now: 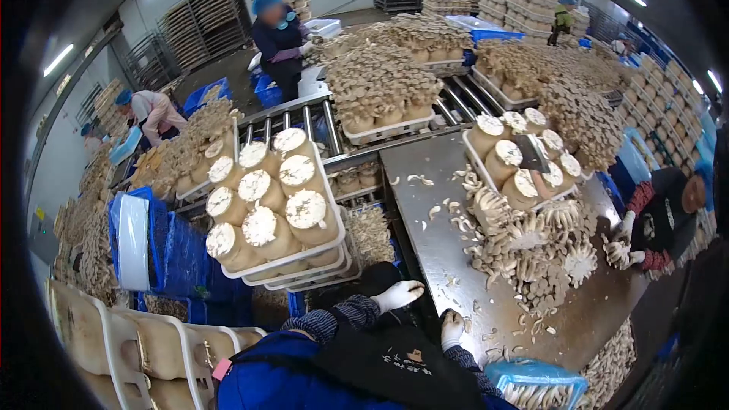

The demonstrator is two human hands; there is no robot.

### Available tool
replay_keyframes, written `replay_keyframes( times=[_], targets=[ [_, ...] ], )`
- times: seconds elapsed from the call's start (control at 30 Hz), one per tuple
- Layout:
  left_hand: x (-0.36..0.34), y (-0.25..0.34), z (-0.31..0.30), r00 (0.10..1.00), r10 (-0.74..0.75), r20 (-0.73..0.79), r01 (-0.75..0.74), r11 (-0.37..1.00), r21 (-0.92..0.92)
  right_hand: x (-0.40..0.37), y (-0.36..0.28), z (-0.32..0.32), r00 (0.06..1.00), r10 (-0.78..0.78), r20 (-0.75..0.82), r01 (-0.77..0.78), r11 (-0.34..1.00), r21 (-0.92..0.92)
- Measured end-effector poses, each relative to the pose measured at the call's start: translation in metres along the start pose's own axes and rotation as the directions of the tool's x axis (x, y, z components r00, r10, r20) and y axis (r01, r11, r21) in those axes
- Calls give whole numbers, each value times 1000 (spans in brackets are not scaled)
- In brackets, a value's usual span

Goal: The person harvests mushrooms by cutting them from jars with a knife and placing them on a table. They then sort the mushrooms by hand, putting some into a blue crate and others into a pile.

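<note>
My left hand (400,296), in a white glove, is held in front of my body with fingers stretched out and nothing in it. Also gloved, my right hand (453,328) is at the near edge of the metal table (448,258); its fingers look bent and are partly hidden. Cut mushroom clusters (531,250) lie heaped on the table beyond it. Behind them stands a crate of bottles (505,163) with white cut tops, and a broad-bladed knife (531,153) rests across these. Left of the table, another crate of similar bottles (262,228) sits on stacked crates.
A co-worker (664,220) handles mushrooms at the table's right side. Another person (277,45) stands beyond the roller conveyor (323,129), which carries a crate of uncut mushrooms (380,91). A blue-lined basket of mushrooms (535,383) is near my right side. Blue crates (182,258) stand left.
</note>
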State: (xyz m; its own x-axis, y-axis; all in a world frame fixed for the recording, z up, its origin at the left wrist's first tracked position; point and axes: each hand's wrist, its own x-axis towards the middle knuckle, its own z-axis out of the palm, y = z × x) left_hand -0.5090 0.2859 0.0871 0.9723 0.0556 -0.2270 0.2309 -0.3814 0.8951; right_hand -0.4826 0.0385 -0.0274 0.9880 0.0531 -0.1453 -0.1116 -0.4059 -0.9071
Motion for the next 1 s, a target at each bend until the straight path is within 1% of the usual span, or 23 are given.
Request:
replay_keyframes(
  times=[0.07, 0.1, 0.13, 0.17, 0.2, 0.23, 0.27, 0.3, 0.33, 0.4, 0.47, 0.53, 0.57, 0.6, 0.67, 0.7, 0.73, 0.8, 0.87, 0.9, 0.93, 0.97, 1.0],
  targets=[
    [2, 5, 13, 993, -11, 121, 24, 994, -103, 1, 12, -4, 998, 23, -60, -24, 1000, -11],
    [3, 6, 16, 982, -81, 173, 107, 983, -147, 0, 18, -7, 999, 29, -34, -29, 1000, -12],
    [5, 6, 16, 981, -71, 181, 98, 985, -143, 0, 20, -10, 999, 32, -7, -33, 999, -15],
    [8, 6, 15, 981, -81, 178, 106, 984, -140, -6, 5, -14, 997, 73, 6, -73, 994, 76],
    [11, 7, 13, 981, -89, 172, 114, 983, -141, -12, -11, -19, 999, 49, -14, -48, 995, 91],
    [15, 0, 18, 989, -70, 129, 101, 963, -250, -12, -15, -21, 1000, -8, -21, 8, 1000, -16],
    [17, 3, 16, 993, -68, 98, 91, 963, -252, -10, -3, -21, 998, -65, -21, 62, 991, -122],
    [18, 6, 15, 988, -121, 100, 145, 947, -287, -7, 9, -17, 999, -29, -17, 28, 995, -100],
    [16, 17, 10, 979, -175, 105, 200, 926, -320, -7, 4, -19, 999, -36, -22, 33, 994, -100],
    [23, 7, 15, 975, -191, 113, 219, 907, -359, -8, -13, -20, 1000, 27, -14, -28, 998, -64],
    [28, 3, 13, 971, -210, 118, 240, 885, -398, 6, 17, -13, 1000, 21, -4, -21, 996, -90],
    [27, 3, 9, 966, -232, 114, 258, 877, -405, 9, 18, -13, 1000, -22, -9, 20, 985, -169],
    [26, 0, 4, 966, -232, 114, 259, 879, -402, 7, 10, -18, 995, 96, 41, -91, 989, -118],
    [24, -4, -2, 966, -237, 107, 260, 876, -406, 7, 8, -16, 994, 94, 50, -87, 989, -121],
    [18, -15, -17, 969, -244, 33, 234, 872, -430, 14, 34, -6, 983, -146, -109, 116, 962, -248],
    [13, -23, -24, 967, -254, -14, 220, 863, -455, 16, 40, -5, 984, -149, -99, 121, 961, -249],
    [6, -32, -32, 973, -207, -102, 144, 889, -435, 17, 36, -6, 985, -146, -96, 113, 950, -291],
    [-11, -43, -48, 929, -310, -204, 169, 843, -510, 19, 28, -9, 985, -148, -91, 110, 938, -330],
    [-23, -75, -61, 887, -366, -281, 160, 816, -556, 19, 21, -9, 998, 59, -21, -63, 942, -330],
    [-36, -83, -68, 845, -415, -337, 160, 799, -580, 18, 22, -9, 999, 52, 0, -49, 946, -321],
    [-48, -75, -78, 816, -444, -371, 169, 796, -581, 12, 8, -13, 999, -23, -25, 12, 924, -381],
    [-67, -41, -91, 829, -315, -463, 150, 921, -359, 8, -12, -18, 999, -14, -30, 0, 905, -425],
    [-66, -105, -82, 733, -85, -675, -50, 983, -178, 5, -23, -21, 1000, 2, -20, -11, 887, -461]
  ],
)
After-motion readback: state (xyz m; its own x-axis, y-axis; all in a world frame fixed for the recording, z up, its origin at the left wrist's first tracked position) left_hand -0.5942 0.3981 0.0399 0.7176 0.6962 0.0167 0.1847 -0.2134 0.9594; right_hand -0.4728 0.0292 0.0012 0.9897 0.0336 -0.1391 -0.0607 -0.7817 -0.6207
